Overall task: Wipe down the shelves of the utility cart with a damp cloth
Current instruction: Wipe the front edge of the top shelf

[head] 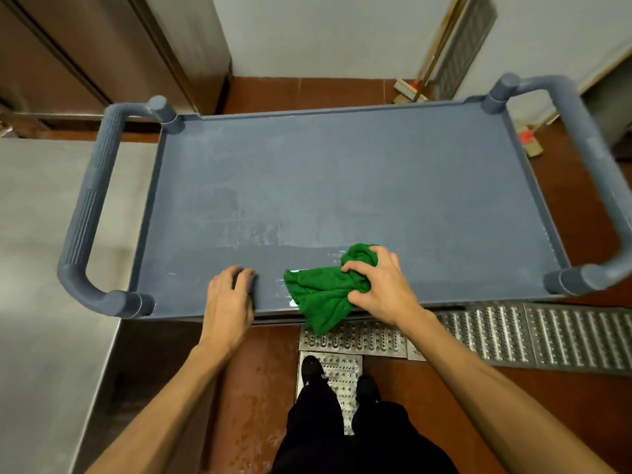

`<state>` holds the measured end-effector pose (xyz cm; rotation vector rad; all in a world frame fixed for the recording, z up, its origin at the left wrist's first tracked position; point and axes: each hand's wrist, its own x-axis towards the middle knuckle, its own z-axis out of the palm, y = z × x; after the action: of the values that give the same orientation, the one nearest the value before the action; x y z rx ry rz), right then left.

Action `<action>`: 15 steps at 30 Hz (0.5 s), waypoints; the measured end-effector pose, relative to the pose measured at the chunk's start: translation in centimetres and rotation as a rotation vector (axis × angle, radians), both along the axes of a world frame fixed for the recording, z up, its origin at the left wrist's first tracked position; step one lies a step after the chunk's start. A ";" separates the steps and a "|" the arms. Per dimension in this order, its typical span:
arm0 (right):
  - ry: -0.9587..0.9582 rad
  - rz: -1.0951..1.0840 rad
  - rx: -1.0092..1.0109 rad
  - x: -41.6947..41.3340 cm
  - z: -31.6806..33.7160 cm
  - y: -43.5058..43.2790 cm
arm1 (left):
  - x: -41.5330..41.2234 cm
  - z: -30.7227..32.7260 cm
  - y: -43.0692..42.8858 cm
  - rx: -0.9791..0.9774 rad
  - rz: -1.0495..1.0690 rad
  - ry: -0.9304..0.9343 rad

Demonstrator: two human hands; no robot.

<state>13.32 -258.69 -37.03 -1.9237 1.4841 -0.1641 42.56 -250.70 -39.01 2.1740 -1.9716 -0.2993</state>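
The grey-blue utility cart's top shelf (342, 183) fills the middle of the head view, dusty and streaked, with a wet band near its front edge. A crumpled green cloth (325, 289) lies on the shelf's near edge, one corner hanging over the rim. My right hand (379, 285) grips the bunched cloth from above. My left hand (231, 295) rests on the front rim to the left of the cloth, fingers curled over the edge. The lower shelves are hidden under the top one.
The cart has a handle at the left (89, 213) and at the right (595, 159). A steel counter (44, 268) stands at the left. Metal floor grates (513, 333) run under my feet. Brooms (413, 87) lean on the back wall.
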 end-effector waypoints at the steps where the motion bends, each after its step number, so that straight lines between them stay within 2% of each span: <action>1: 0.004 -0.013 0.003 -1.0 0.2 0.0 | -1.0 0.2 -0.3 -0.003 -0.011 0.021; 10: 0.068 -0.199 0.016 -9.1 1.2 -0.2 | -10.2 2.1 -1.8 0.041 -0.064 0.179; 15: -0.101 -0.313 0.067 -10.0 1.8 -0.3 | -15.0 2.7 -0.7 0.002 0.107 0.409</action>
<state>3.32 -258.96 -35.24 -1.5971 1.6918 -0.3429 27.57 -251.42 -36.32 2.0116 -1.6259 -0.6679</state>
